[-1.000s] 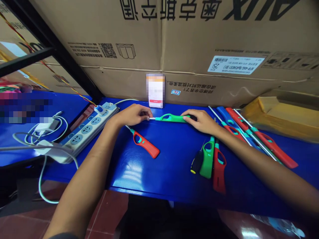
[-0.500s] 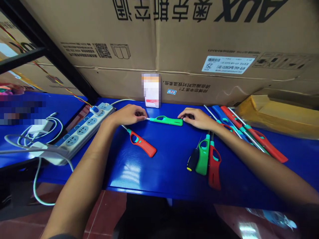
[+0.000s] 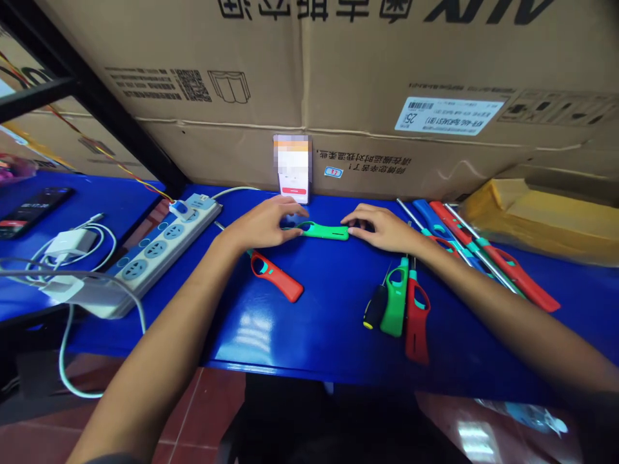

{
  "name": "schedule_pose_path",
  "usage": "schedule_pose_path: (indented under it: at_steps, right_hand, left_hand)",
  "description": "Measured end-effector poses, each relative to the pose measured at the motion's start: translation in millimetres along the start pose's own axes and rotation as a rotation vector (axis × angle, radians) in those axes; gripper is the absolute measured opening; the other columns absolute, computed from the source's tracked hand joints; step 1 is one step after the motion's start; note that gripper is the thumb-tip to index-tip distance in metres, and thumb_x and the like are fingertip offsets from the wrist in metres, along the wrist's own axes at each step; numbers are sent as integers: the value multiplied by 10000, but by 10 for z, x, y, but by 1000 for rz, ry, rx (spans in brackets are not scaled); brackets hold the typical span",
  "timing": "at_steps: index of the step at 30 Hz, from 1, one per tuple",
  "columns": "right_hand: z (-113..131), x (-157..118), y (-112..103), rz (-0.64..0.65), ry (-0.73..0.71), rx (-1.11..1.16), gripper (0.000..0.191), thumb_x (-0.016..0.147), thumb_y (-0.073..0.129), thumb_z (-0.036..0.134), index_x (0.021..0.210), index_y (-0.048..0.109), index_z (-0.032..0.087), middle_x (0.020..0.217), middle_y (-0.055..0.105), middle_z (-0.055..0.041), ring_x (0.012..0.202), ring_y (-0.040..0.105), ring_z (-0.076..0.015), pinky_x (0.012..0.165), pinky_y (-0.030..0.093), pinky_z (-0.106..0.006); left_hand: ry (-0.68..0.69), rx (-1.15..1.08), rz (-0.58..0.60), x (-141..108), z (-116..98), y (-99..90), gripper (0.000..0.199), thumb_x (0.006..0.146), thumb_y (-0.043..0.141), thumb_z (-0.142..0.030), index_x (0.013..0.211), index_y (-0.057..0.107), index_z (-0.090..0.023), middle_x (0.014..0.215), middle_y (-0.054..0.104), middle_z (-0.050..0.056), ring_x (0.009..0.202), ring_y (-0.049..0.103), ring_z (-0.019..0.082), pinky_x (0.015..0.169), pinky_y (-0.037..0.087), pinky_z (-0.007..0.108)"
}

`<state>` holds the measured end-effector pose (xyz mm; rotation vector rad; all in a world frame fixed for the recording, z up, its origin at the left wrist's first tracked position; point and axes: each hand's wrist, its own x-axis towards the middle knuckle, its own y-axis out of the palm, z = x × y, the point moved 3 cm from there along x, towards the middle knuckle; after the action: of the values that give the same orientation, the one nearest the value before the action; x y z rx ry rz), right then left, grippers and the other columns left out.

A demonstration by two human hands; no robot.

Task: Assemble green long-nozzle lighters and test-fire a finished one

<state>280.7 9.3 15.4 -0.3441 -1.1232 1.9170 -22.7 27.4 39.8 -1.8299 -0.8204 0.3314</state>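
A green gas lighter lies crosswise above the blue table, its metal tube end hidden behind my left hand. My left hand is closed around that end, near the trigger opening. At the butt of the handle, my right hand pinches the lighter with bent fingers. Below my left hand rests a red lighter, its tube partly covered. Nearer to me, below my right hand, lie a dark-handled screwdriver, a second green lighter and another red lighter, side by side.
Several lighters lie in a pile, among them a long red one, beyond my right forearm. A phone leans on the large cardboard box. A power strip with white cables sits left; a yellow-brown carton stands right.
My left hand has slid right along the green lighter, from the tube tip towards the trigger. My right hand stays at the butt end. The view has shifted slightly.
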Motion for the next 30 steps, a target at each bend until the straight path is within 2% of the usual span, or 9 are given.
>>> schedule_pose_path:
  at_steps: [3,4,8,12,19,22,24,27,30]
  right_hand:
    - [156,-47,-207,34,-46,-10,195,1043,691,376,1153,796,254,1136,732,-89,992,699,-256,933,563,-429]
    - [236,-80,-266,110,-80,-7,188,1033,721,400,1133,800,261,1117,734,-78,987,698,-254,927,562,-422]
    - [567,-284,-270,644,-144,66,260,974,845,501,1146,839,306,1027,755,-31,955,719,-237,852,563,-364]
    - [724,-367,-102,769,-159,-83,142,901,945,365,1006,865,313,965,733,-11,973,697,-238,876,518,-361]
    - [687,-288,-92,769,-161,30,21,993,854,304,996,847,285,991,725,-13,980,676,-223,892,511,-348]
    - [739,-329,-52,762,-153,-19,137,928,915,292,1028,821,285,988,751,-1,987,683,-238,935,510,-376]
    - [814,-393,-28,709,-135,-142,264,821,990,246,1005,808,294,979,746,-1,1006,689,-267,970,504,-416]
    - [948,-477,-70,639,-172,-198,181,875,916,193,931,777,294,1022,754,-22,1052,700,-290,984,501,-442]
    - [935,-425,-181,587,-108,-51,130,1009,796,301,1094,698,305,990,759,-14,903,708,-251,790,500,-374]
  left_hand:
    - [53,-12,3,47,-94,122,457,979,753,-393,1390,744,-194,1358,752,143,1296,680,333,1169,520,500]
    - [59,-12,11,60,-109,157,452,979,756,-385,1390,743,-197,1354,749,143,1294,676,336,1177,516,510]
    - [70,-19,47,87,-89,248,363,990,730,-320,1333,760,-206,1306,760,130,1249,689,321,1166,524,512]
    - [68,-5,34,91,-36,252,319,985,731,-306,1284,776,-206,1269,778,120,1219,702,315,1137,542,507]
    - [45,14,45,88,-47,228,323,974,733,-278,1276,782,-176,1249,774,137,1201,709,325,1123,553,509]
    - [40,16,22,85,-84,230,361,991,743,-313,1329,767,-188,1296,761,145,1250,694,333,1159,536,516]
    - [11,18,-30,86,-117,223,407,1003,749,-340,1382,748,-192,1353,746,155,1297,678,341,1178,526,515]
    - [-58,-1,-176,84,-195,170,401,1001,744,-318,1383,746,-197,1384,746,148,1271,684,327,1153,538,508]
    - [-70,-183,-260,72,-306,107,323,1034,703,-333,1326,775,-215,1239,809,90,1046,727,254,1015,583,440]
